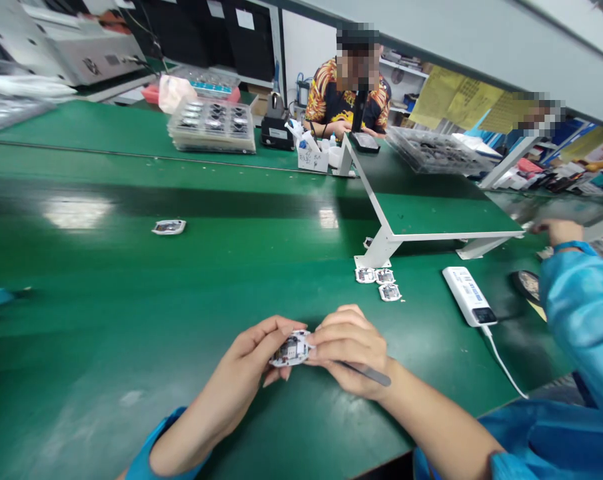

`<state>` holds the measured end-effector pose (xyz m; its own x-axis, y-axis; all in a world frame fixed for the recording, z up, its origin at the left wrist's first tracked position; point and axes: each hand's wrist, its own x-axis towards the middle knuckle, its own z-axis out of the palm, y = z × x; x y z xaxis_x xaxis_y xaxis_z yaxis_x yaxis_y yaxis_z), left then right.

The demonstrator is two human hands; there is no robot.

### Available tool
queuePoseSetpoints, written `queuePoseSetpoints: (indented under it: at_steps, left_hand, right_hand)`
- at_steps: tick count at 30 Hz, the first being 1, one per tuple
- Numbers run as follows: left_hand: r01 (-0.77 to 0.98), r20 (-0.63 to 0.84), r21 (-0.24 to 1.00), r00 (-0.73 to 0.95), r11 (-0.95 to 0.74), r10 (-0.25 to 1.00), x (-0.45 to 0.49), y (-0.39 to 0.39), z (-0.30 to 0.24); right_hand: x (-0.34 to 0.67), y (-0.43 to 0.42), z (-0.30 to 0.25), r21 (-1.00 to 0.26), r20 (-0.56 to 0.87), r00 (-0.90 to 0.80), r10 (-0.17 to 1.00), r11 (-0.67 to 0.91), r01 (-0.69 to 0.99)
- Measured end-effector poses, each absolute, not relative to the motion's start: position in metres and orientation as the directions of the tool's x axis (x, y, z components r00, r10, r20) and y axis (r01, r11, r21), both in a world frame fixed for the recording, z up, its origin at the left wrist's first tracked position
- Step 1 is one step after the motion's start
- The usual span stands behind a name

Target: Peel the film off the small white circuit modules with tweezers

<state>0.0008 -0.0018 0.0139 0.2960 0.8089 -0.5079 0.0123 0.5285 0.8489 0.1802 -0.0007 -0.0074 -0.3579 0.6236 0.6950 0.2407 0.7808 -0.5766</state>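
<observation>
A small white circuit module is clamped between the left hand and the right hand, which are brought together at the fingertips just above the green workbench. A slim dark tool, probably tweezers, is held in the right hand, its tip hidden by the fingers. Three similar modules are laid close together at 1 o'clock, beside a white power bank; a lone module lies at 11 o'clock. Farther off at 11 o'clock, a stack of clear plastic trays is filled with rows of dark-and-silver parts. At 1 o'clock, a second clear tray is loaded with dark parts too small to identify. A small white box packed with white items stands at 12 o'clock, near a seated co-worker. A co-worker's hand in a blue sleeve is seen at 2 o'clock.
</observation>
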Motion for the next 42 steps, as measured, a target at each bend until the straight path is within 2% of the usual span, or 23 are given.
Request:
queuePoseSetpoints:
  at_steps: [6,12,15,23,29,42]
  left_hand:
    - [0.026,-0.489,0.863,0.288,0.504,0.823,0.001,-0.003,0.013]
    - [0.069,-0.466,0.880,0.307,0.469,0.830,0.002,-0.003,0.010]
    - [0.085,-0.485,0.871,0.302,0.484,0.821,0.002,-0.003,0.007]
    - [0.078,-0.520,0.848,0.314,0.525,0.794,0.002,-0.001,0.006]
    - [0.097,-0.525,0.847,0.308,0.523,0.793,0.002,-0.002,0.005]
    - [0.092,-0.533,0.842,0.302,0.532,0.790,0.001,-0.001,0.003]
  right_hand:
    - [0.174,-0.001,-0.002,-0.734,0.631,-0.198,0.750,0.660,0.162]
    - [0.172,0.000,-0.002,-0.939,0.330,-0.112,0.937,0.338,0.066]
    - [0.172,-0.001,-0.004,-0.976,0.217,-0.130,0.967,0.218,-0.008]
    - [0.170,-0.002,-0.003,-0.972,0.223,-0.185,0.957,0.204,-0.117]
    - [0.170,0.000,-0.004,-0.968,0.237,-0.169,0.957,0.217,-0.124]
    - [0.174,-0.002,-0.002,-0.913,0.365,-0.198,0.910,0.391,0.114]
